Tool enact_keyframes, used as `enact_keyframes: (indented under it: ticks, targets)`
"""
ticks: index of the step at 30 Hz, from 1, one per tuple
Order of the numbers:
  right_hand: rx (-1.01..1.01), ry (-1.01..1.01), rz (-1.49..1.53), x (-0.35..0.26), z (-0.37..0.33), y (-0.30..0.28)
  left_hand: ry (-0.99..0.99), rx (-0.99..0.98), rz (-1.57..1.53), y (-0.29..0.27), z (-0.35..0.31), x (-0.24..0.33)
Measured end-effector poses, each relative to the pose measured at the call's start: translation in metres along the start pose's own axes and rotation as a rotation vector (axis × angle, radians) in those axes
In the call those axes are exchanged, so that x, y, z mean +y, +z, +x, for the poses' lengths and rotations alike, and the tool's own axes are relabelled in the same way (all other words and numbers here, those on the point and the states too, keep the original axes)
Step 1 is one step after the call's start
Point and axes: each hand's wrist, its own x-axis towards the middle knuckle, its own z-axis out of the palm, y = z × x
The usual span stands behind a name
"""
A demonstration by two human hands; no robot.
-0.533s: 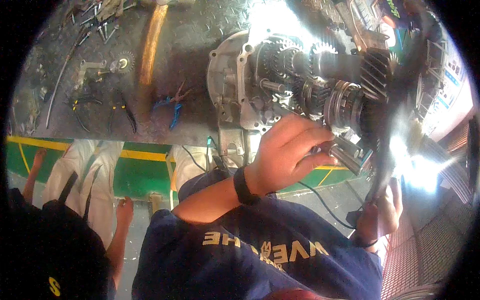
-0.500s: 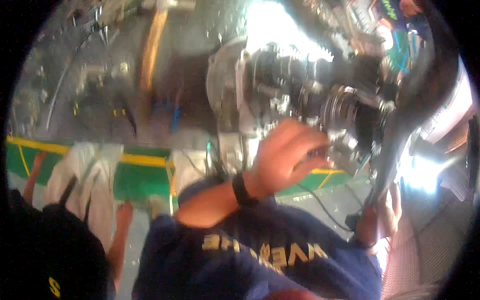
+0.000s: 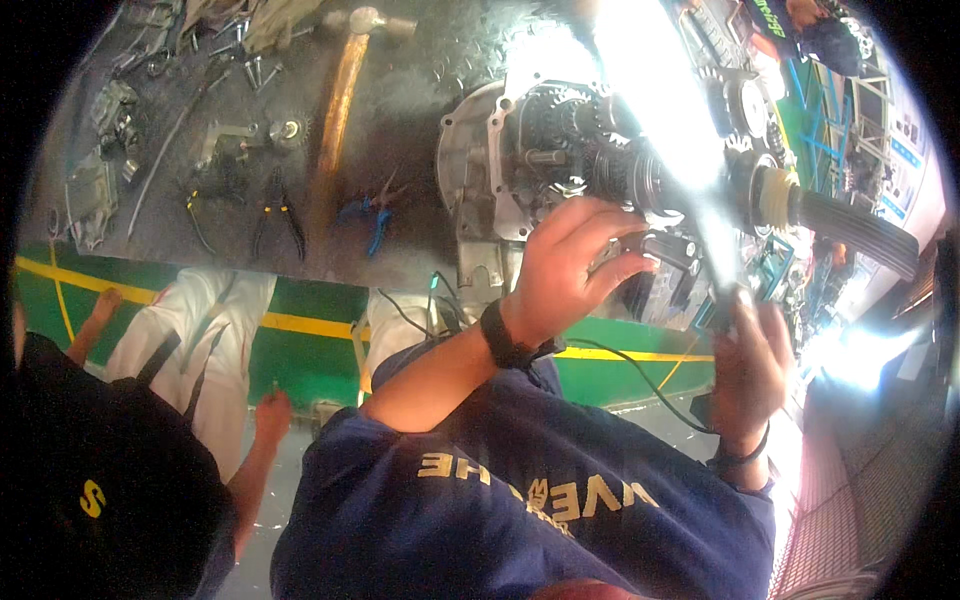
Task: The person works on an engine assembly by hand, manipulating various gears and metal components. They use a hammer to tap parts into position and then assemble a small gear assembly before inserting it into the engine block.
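A partly open gearbox (image 3: 478, 150), with a pale metal housing and dark gears, lies on the bench in front of me. My left hand (image 3: 575, 265), a black watch at its wrist, is closed at the gearbox's near side. Its thumb and fingers pinch a dark metal piece (image 3: 668, 246) with a rounded end; the piece's kind is not clear. On the right, my right hand (image 3: 755, 365) is wrapped round the lower end of a long bar (image 3: 685, 130). Glare and motion smear this bar, which slants up across the gears, so its kind cannot be told.
Left on the dark bench (image 3: 400, 95) lie a wooden-handled hammer (image 3: 343, 105), blue-handled pliers (image 3: 378, 222), black-handled pliers (image 3: 277, 215) and loose metal parts (image 3: 228, 140). A black ridged cylinder (image 3: 850, 228) juts out at right. Another person (image 3: 110, 460) stands close on my left.
My right hand has moved up toward the gearbox. The long bar has swung from leaning right to leaning left over the gears. My left hand stays near the same spot.
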Motion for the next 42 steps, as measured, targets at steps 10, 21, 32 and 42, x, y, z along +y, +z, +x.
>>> enact_keyframes:
  ticks: [10, 21, 32, 42]
  targets:
    - [0.063, 0.014, 0.036, 0.002, -0.01, -0.004, 0.119, 0.087, -0.019, -0.001, 0.001, -0.001]
    - [0.075, -0.184, -0.19, 0.012, -0.021, 0.001, 0.115, 0.102, -0.022, -0.004, -0.011, -0.002]
    - [-0.001, 0.006, 0.047, 0.012, -0.016, 0.015, 0.06, 0.107, -0.096, -0.004, -0.012, -0.006]
    - [0.237, -0.055, -0.086, 0.021, -0.04, 0.002, 0.118, 0.164, -0.023, -0.002, -0.012, 0.0]
